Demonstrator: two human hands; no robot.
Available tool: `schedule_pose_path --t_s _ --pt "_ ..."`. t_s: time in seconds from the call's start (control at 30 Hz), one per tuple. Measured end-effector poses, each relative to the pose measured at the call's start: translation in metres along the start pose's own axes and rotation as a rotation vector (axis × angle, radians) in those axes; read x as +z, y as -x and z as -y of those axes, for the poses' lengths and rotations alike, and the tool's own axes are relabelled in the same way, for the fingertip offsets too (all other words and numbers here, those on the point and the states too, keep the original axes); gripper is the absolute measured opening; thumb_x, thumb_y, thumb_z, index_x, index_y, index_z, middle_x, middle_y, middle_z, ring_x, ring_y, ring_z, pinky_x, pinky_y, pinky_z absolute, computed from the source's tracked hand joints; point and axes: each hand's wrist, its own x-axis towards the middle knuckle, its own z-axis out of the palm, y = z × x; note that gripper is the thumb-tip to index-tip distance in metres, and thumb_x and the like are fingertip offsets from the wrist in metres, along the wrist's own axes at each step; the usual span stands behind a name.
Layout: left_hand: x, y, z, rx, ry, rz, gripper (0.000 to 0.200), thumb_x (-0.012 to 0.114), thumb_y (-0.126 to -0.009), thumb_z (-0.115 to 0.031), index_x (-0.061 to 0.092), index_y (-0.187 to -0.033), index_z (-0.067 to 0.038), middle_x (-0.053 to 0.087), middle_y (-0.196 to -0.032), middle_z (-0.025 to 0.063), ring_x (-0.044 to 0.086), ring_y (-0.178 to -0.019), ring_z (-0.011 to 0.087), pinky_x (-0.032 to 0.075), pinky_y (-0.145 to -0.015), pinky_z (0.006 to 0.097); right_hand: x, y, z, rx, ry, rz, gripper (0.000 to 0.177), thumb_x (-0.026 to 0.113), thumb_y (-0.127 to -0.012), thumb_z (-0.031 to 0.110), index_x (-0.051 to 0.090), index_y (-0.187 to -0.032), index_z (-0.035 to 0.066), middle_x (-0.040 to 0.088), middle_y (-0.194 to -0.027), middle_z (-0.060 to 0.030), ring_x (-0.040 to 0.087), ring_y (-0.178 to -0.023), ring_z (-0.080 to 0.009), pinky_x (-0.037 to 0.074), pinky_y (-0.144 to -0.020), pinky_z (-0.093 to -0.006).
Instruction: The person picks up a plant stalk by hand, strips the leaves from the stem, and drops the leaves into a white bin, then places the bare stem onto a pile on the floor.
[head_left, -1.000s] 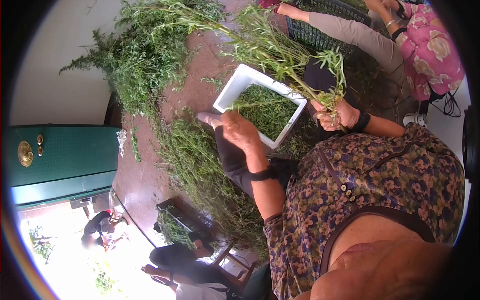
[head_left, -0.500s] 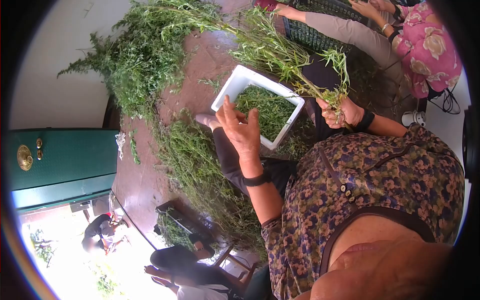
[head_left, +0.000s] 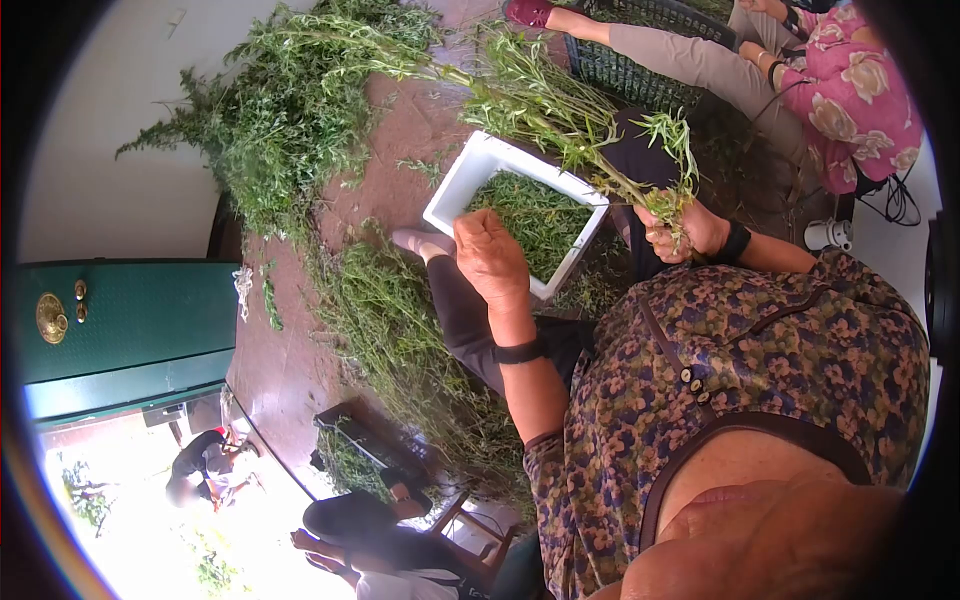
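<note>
My right hand [head_left: 682, 228] is wrapped around the base of a long leafy green stalk [head_left: 545, 118], which stretches up and to the left. A thin side stem [head_left: 572, 207] runs across from the stalk toward my left hand [head_left: 490, 258]. The left fingers are closed in a fist and appear to pinch the end of this stem, though its tip is hidden. Beneath the hands is a white rectangular box [head_left: 470, 162] holding loose green leaves [head_left: 545, 225]. My left fist covers part of its lower-left rim.
Piles of cut plants lie at the upper left [head_left: 290, 120] and below the box [head_left: 390, 330]. A dark plastic crate [head_left: 640, 60] stands beside a seated person in pink [head_left: 850, 90]. A green door [head_left: 130, 320] is at left. Other people sit or crouch near the bright doorway.
My left hand has gone from spread fingers to a closed fist, shifting slightly down and right. My right hand keeps its grip on the stalk. The neighbouring person's hands have moved.
</note>
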Motion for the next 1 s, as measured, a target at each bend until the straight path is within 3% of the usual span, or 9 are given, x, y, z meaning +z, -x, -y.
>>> schedule_pose_path --t_s 0.13,0.27,0.3,0.4,0.43,0.57,0.67,0.97,1.0 --pt "-0.002 -0.006 0.037 -0.109 -0.167 -0.256 0.012 0.058 -0.085 -0.006 0.050 -0.077 -0.005 0.055 -0.066 0.0117 0.054 -0.060 0.0283 0.045 -0.057 0.0365 -0.003 0.012 0.002 0.056 -0.115 0.025 0.033 0.037 -0.095 0.041 0.046 -0.084 0.011 0.038 -0.055 0.0022 0.031 -0.038 -0.0074 0.024 -0.034 -0.0233" --pt "-0.011 -0.007 0.040 -0.057 -0.012 -0.046 0.010 0.061 -0.084 -0.009 0.056 -0.080 -0.001 0.055 -0.067 0.0099 0.052 -0.057 0.0235 0.043 -0.054 0.0357 -0.009 0.015 0.007 0.080 -0.204 0.139 0.030 0.037 -0.095 0.037 0.044 -0.083 0.011 0.033 -0.053 0.0014 0.028 -0.036 -0.0086 0.023 -0.033 -0.0247" --pt "-0.010 -0.007 0.041 0.057 -0.059 -0.002 0.017 0.058 -0.089 -0.017 0.062 -0.091 -0.001 0.059 -0.076 0.0089 0.053 -0.058 0.0169 0.044 -0.057 0.0336 -0.009 0.014 0.008 0.084 -0.220 0.152 0.029 0.037 -0.095 0.037 0.044 -0.083 0.011 0.032 -0.052 0.0012 0.027 -0.036 -0.0087 0.023 -0.033 -0.0249" --pt "-0.006 0.000 0.010 -0.306 0.541 0.084 0.032 0.052 -0.094 -0.028 0.062 -0.107 -0.001 0.063 -0.090 0.0090 0.052 -0.057 0.0113 0.046 -0.061 0.0326 -0.009 0.010 0.006 0.108 -0.289 0.214 0.028 0.037 -0.095 0.035 0.043 -0.082 0.011 0.030 -0.051 0.0009 0.025 -0.035 -0.0087 0.022 -0.033 -0.0252" --pt "-0.010 0.001 0.011 -0.284 0.632 0.183 0.043 0.046 -0.096 -0.036 0.057 -0.119 -0.001 0.063 -0.102 0.0084 0.051 -0.056 0.0084 0.047 -0.062 0.0319 -0.009 0.008 0.006 0.119 -0.314 0.238 0.028 0.037 -0.095 0.035 0.043 -0.082 0.011 0.030 -0.051 0.0009 0.024 -0.034 -0.0086 0.022 -0.033 -0.0253" --pt "-0.012 0.000 -0.007 -0.262 0.726 0.164 0.030 0.055 -0.092 -0.018 0.058 -0.117 -0.002 0.064 -0.100 0.0062 0.052 -0.058 0.0067 0.044 -0.056 0.0233 -0.006 0.010 0.009 0.113 -0.263 0.188 0.028 0.038 -0.095 0.035 0.042 -0.081 0.011 0.028 -0.051 0.0021 0.024 -0.035 -0.0079 0.022 -0.033 -0.0254" --pt "-0.012 -0.001 0.008 -0.083 0.422 0.180 0.022 0.059 -0.089 -0.009 0.063 -0.109 -0.003 0.064 -0.097 0.0051 0.051 -0.060 0.0053 0.043 -0.055 0.0208 -0.004 0.010 0.010 0.098 -0.228 0.169 0.029 0.038 -0.095 0.036 0.042 -0.081 0.011 0.028 -0.051 0.0027 0.025 -0.035 -0.0076 0.021 -0.033 -0.0253" --pt "-0.007 -0.005 -0.008 0.136 -0.124 -0.017 0.004 0.059 -0.078 0.002 0.061 -0.080 -0.001 0.062 -0.082 0.0118 0.059 -0.067 0.0291 0.048 -0.060 0.0379 -0.008 0.013 0.008 0.105 -0.235 0.162 0.030 0.037 -0.095 0.036 0.044 -0.080 0.010 0.031 -0.052 0.0011 0.026 -0.034 -0.0079 0.021 -0.033 -0.0247" --pt "-0.007 -0.006 -0.002 0.036 -0.141 -0.096 0.004 0.058 -0.078 0.001 0.061 -0.079 -0.001 0.063 -0.081 0.0119 0.059 -0.067 0.0289 0.048 -0.060 0.0384 -0.009 0.014 0.007 0.109 -0.261 0.177 0.031 0.037 -0.095 0.036 0.044 -0.081 0.010 0.034 -0.052 -0.0001 0.026 -0.034 -0.0082 0.022 -0.032 -0.0247"
